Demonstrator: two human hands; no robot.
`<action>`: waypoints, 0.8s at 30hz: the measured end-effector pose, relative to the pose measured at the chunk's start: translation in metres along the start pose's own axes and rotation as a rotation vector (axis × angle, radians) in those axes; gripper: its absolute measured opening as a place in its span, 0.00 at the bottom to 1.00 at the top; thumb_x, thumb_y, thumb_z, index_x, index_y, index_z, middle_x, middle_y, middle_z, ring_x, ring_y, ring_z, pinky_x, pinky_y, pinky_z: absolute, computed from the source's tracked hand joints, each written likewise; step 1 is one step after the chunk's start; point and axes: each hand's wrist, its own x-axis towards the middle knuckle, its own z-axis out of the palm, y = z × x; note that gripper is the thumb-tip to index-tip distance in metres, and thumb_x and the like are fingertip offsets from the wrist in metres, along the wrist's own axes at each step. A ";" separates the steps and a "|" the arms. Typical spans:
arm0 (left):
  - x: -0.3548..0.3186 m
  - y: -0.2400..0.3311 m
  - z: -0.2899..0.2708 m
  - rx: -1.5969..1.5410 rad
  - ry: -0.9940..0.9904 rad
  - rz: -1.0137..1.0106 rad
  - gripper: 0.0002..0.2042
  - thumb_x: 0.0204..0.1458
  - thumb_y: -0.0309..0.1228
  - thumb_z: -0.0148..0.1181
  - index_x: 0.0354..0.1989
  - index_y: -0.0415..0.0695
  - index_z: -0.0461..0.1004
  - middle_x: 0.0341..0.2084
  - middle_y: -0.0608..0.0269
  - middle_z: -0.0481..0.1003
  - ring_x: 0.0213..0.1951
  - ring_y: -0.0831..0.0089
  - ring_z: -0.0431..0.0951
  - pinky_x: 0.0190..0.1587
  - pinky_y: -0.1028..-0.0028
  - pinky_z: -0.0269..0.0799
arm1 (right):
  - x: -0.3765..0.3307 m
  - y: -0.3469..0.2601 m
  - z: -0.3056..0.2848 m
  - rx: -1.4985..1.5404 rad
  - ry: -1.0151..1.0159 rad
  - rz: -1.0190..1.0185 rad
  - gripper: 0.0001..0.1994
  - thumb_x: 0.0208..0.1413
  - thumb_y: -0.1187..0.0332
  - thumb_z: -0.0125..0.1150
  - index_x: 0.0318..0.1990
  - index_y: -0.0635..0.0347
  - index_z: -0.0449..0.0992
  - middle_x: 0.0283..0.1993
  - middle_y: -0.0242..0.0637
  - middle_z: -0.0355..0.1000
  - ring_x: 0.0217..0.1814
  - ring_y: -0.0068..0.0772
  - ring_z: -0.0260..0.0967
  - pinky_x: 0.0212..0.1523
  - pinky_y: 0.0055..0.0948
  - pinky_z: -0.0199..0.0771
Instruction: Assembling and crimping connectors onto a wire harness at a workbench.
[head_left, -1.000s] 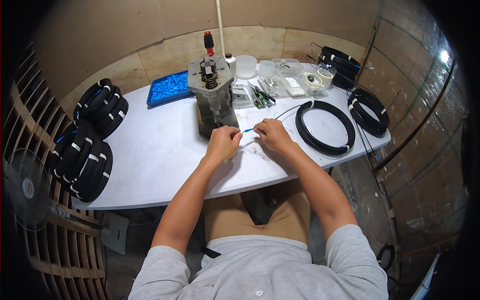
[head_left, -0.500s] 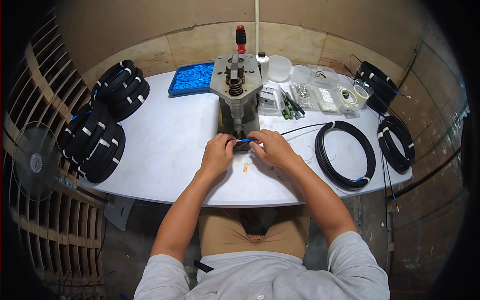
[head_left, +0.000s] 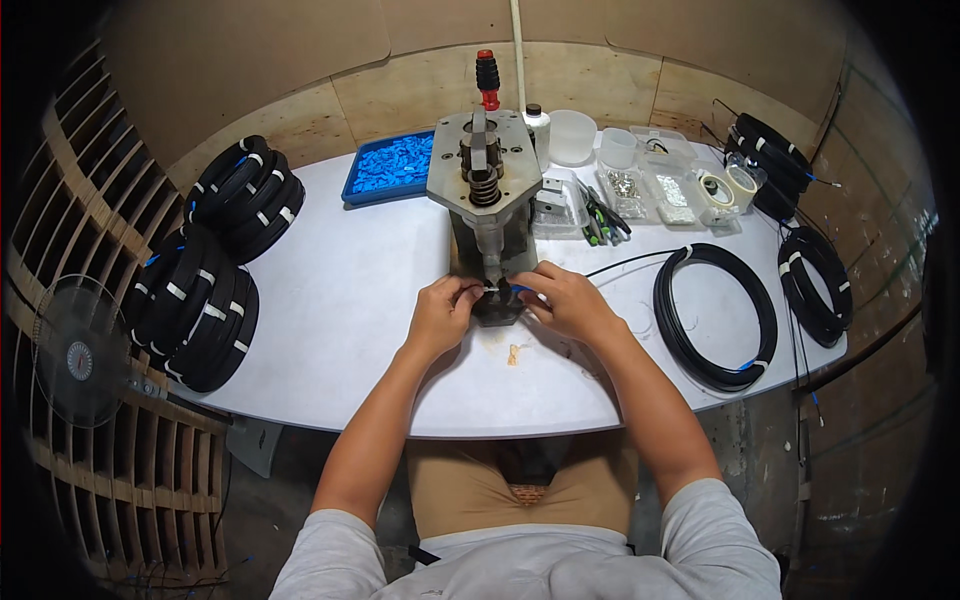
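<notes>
A thin black cable (head_left: 628, 264) curves leftward from its round coil (head_left: 667, 312), which lies flat, bound with white ties. Its end is held roughly level at the foot of an upright grey steel hand press (head_left: 488, 205): a partly hidden blue sleeve (head_left: 519, 290), then a slender pale tip (head_left: 491, 289); contact is unclear.

No lettering legible anywhere right now: the round, pale hub disc (head_left: 80, 361) on the translucent, circular fan (head_left: 78, 328) shows marks too tiny to read.
</notes>
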 end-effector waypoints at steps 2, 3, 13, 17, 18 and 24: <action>0.001 0.003 0.003 0.006 -0.010 -0.003 0.06 0.55 0.23 0.58 0.37 0.34 0.79 0.28 0.53 0.79 0.31 0.68 0.80 0.36 0.72 0.74 | -0.002 0.004 -0.001 0.002 0.011 -0.021 0.11 0.52 0.71 0.65 0.44 0.51 0.79 0.40 0.36 0.72 0.33 0.42 0.74 0.35 0.36 0.76; 0.001 0.004 0.003 0.015 -0.011 -0.007 0.06 0.55 0.23 0.58 0.36 0.35 0.79 0.27 0.53 0.79 0.31 0.67 0.80 0.36 0.72 0.74 | -0.003 0.006 0.000 0.005 0.019 -0.052 0.13 0.51 0.72 0.65 0.45 0.50 0.79 0.40 0.35 0.73 0.33 0.42 0.74 0.35 0.36 0.76; 0.002 0.001 0.002 0.069 0.027 0.003 0.07 0.54 0.26 0.59 0.36 0.37 0.80 0.28 0.47 0.77 0.29 0.54 0.79 0.34 0.65 0.74 | 0.003 0.007 0.010 -0.064 0.016 -0.058 0.18 0.45 0.77 0.66 0.46 0.51 0.78 0.38 0.36 0.74 0.34 0.43 0.75 0.35 0.35 0.77; 0.001 0.000 0.003 0.099 0.011 -0.007 0.07 0.54 0.26 0.58 0.36 0.36 0.80 0.27 0.49 0.77 0.29 0.57 0.78 0.34 0.67 0.73 | 0.000 0.010 0.010 -0.030 -0.037 -0.023 0.20 0.43 0.80 0.65 0.47 0.51 0.78 0.37 0.37 0.74 0.34 0.43 0.74 0.36 0.36 0.77; 0.001 0.000 0.003 0.115 0.009 0.000 0.07 0.55 0.26 0.58 0.36 0.36 0.80 0.26 0.51 0.78 0.28 0.61 0.78 0.34 0.69 0.73 | 0.001 0.010 0.010 -0.001 -0.047 -0.001 0.20 0.43 0.80 0.65 0.47 0.51 0.78 0.37 0.37 0.74 0.34 0.43 0.74 0.36 0.36 0.77; 0.001 -0.001 0.003 0.117 0.024 0.004 0.07 0.55 0.26 0.59 0.36 0.36 0.80 0.26 0.51 0.77 0.28 0.61 0.78 0.34 0.69 0.72 | 0.002 0.003 0.009 -0.040 0.057 -0.060 0.21 0.42 0.80 0.66 0.46 0.53 0.79 0.38 0.37 0.74 0.40 0.42 0.74 0.40 0.36 0.76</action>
